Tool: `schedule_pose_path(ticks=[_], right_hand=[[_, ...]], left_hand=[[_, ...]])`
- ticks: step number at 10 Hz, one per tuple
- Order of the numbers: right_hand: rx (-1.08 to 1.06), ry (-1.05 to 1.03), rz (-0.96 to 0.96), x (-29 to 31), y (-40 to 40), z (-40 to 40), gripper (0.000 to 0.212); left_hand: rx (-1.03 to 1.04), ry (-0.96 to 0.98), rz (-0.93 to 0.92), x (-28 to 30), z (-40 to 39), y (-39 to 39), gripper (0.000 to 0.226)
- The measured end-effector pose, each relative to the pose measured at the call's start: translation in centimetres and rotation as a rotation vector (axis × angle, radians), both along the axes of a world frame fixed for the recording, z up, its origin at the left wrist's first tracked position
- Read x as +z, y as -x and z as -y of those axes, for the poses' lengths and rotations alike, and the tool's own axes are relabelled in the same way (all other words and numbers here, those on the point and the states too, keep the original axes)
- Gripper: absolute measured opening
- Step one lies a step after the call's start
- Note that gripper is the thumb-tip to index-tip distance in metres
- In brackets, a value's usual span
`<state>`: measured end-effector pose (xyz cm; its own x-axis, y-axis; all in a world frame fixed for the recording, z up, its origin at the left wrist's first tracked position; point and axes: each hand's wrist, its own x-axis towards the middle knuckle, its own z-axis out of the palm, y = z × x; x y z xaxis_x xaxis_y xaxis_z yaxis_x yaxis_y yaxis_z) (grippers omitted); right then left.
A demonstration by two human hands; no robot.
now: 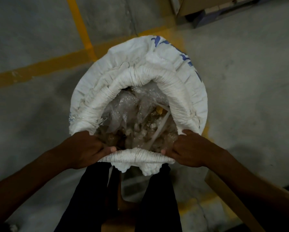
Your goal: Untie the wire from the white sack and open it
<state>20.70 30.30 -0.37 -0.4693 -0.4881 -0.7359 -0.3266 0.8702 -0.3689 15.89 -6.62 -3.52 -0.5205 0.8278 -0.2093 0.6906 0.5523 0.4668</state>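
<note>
The white sack [133,64] stands upright on the floor with its mouth wide open and its woven rim rolled down in thick folds. Blue print shows on its far right side. Inside lie clear plastic bags [133,118] of pale small pieces and a thin white strip. My left hand [87,148] grips the near rim on the left, fingers curled over the rolled edge. My right hand [189,148] grips the near rim on the right the same way. No wire is visible anywhere.
Grey concrete floor with yellow painted lines [60,62] surrounds the sack. Cardboard boxes [199,5] stand at the top right. A wooden plank edge [232,201] runs along the bottom right. My dark trouser legs [157,198] are right below the sack.
</note>
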Motion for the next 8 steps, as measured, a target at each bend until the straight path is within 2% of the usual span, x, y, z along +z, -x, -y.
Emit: schedule_pose_path(ticks=[1,2,3,4,5,7,8], right_hand=[[-0.008,0.033,-0.194,-0.2,-0.9,-0.5,0.079],[-0.034,0.052,-0.321,-0.2,-0.5,0.0,0.081],[-0.022,0.135,-0.56,-0.5,-0.3,0.3,0.06],[-0.033,0.117,-0.58,-1.2,-0.3,0.8,0.066],[-0.067,0.116,-0.582,-1.8,-0.4,1.5,0.066],[-0.189,0.169,-0.724,-1.1,-0.5,3.4,0.051],[-0.32,0.146,-0.733,0.1,0.9,4.3,0.055]], left_hand=[[0.01,0.044,-0.057,-0.1,0.5,-0.4,0.073],[0.098,0.073,0.023,-0.2,0.1,-0.4,0.067],[0.16,0.004,-0.012,0.6,-1.0,-0.3,0.034],[0.198,0.114,0.0,0.4,-1.2,-0.8,0.063],[0.209,0.135,-0.037,0.5,-1.4,-1.5,0.065],[0.287,0.175,-0.068,1.8,-2.6,-1.8,0.064],[0.359,0.243,-0.055,3.1,-3.7,-0.6,0.072]])
